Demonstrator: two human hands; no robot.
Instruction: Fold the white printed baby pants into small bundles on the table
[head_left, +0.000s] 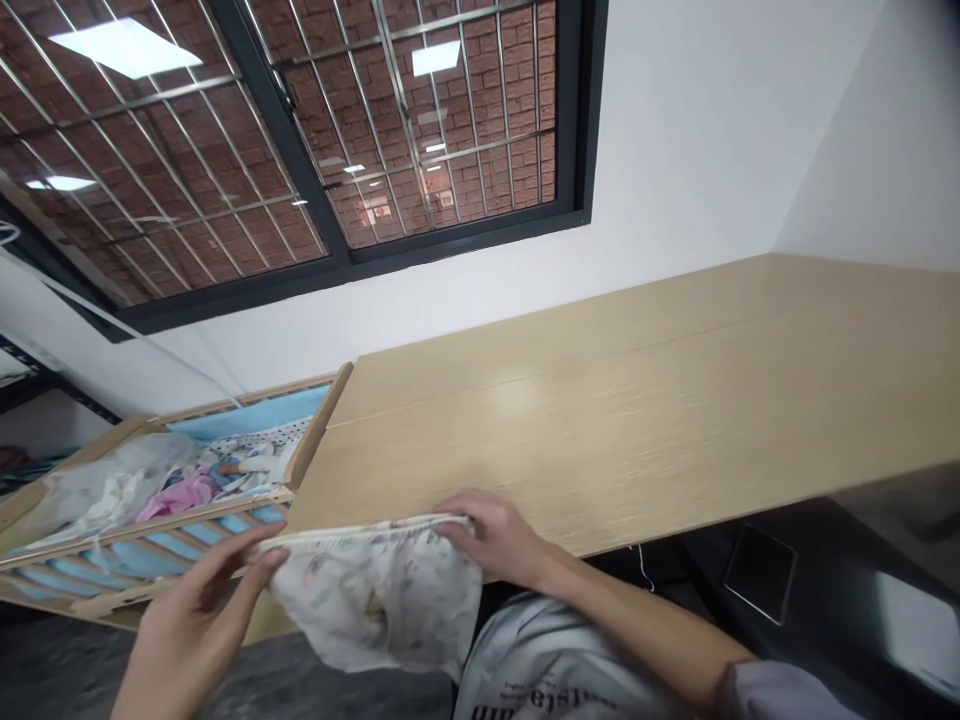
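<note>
A pale printed cloth (382,600), small like a baby garment, is stretched between my two hands at the near edge of a light wooden table (637,420). My left hand (199,620) pinches the cloth's left end, fingers closed on the fabric. My right hand (499,540) presses and grips the right end against the table edge. Most of the cloth hangs down below the edge in front of my lap.
A wooden slatted crib (315,430) with blue lining stands left of the table, holding a heap of white, pink and patterned baby clothes (187,485). A barred window (300,150) faces a brick wall. Dark floor lies under the table at right.
</note>
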